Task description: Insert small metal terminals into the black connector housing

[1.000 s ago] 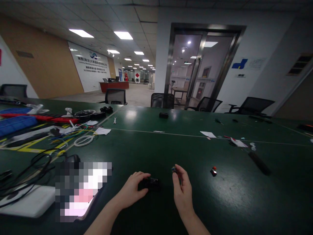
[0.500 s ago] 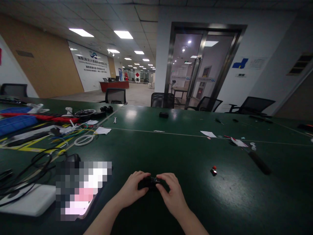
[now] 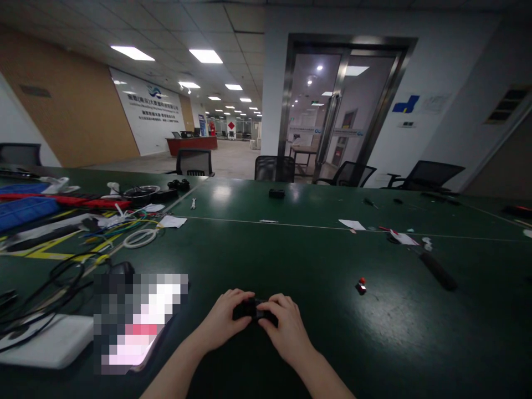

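Note:
A small black block [image 3: 250,306] lies low over the green table in front of me, mostly covered by my fingers. My left hand [image 3: 226,317] is closed around its left end, thumb at the near side and fingers at the far side. My right hand [image 3: 286,320] is closed on its middle and right part, fingertips close to those of the left. The tiny part seen earlier in the right fingers is hidden now. Off to the right sits a small red-and-black piece [image 3: 361,285] with a white spot, apart from both hands.
At left are a pixelated phone [image 3: 143,327], a white box [image 3: 50,341], black cables [image 3: 54,288], a white cable coil [image 3: 140,238] and blue trays [image 3: 27,213]. Another black block [image 3: 276,193] stands far ahead. A dark rod [image 3: 437,270] and papers [image 3: 351,224] lie to the right.
My right hand has moved left with a tiny part pinched in its fingers and come onto the black block. My left hand has kept its hold. The view has shifted slightly.

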`<state>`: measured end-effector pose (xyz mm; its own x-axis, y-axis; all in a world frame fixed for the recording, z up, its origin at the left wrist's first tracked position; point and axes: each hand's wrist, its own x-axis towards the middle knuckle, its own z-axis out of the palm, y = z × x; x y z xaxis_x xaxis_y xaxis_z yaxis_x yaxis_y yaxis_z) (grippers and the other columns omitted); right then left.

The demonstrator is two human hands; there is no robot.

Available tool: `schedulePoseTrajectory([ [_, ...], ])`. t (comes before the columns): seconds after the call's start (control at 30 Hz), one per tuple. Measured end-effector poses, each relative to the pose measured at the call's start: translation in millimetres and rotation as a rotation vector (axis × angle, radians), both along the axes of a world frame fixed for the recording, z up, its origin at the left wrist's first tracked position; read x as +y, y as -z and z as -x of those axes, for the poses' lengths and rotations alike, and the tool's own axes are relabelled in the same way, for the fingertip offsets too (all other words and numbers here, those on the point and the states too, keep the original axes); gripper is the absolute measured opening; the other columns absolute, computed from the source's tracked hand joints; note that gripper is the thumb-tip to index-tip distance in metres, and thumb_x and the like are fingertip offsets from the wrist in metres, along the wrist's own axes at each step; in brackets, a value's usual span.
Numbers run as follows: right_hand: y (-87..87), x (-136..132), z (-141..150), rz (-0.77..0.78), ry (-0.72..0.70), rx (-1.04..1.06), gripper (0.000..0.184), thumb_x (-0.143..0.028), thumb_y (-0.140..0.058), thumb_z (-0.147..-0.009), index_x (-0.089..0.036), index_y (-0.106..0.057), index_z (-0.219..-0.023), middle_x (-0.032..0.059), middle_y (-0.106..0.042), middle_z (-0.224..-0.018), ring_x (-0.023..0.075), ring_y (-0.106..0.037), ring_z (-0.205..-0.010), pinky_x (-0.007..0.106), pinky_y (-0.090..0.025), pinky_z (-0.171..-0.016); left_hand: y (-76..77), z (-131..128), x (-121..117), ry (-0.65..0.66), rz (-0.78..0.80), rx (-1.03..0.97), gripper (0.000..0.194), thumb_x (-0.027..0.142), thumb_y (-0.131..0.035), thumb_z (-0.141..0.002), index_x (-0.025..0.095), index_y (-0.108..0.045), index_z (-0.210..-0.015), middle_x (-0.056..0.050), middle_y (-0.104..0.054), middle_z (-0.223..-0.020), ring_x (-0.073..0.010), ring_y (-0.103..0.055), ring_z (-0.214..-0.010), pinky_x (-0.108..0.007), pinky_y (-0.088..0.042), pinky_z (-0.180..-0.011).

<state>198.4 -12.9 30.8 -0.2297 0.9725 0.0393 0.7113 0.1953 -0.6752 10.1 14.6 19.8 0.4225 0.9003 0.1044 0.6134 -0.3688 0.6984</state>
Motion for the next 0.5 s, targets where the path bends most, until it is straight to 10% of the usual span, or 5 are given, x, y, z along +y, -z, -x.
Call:
schedulePoseTrajectory([
  [0.5, 10.3, 3, -6, -0.083, 0.049, 0.2, 0.023, -0.025, -0.063, -0.07, -0.035, -0.066, -0.091, 0.0009, -0.056, -0.1, 0.0232, -0.055, -0.095, 0.041, -0.045, -0.082, -0.5, 0, -2, -0.017, -0.003, 0.036, 0.043, 0.02, -0.061, -0.072, 0.026, -0.055, -0.114, -0.004, -0.06, -0.106, -0.0216, -0.053, -0.1, -0.035, -0.042, -0.088],
])
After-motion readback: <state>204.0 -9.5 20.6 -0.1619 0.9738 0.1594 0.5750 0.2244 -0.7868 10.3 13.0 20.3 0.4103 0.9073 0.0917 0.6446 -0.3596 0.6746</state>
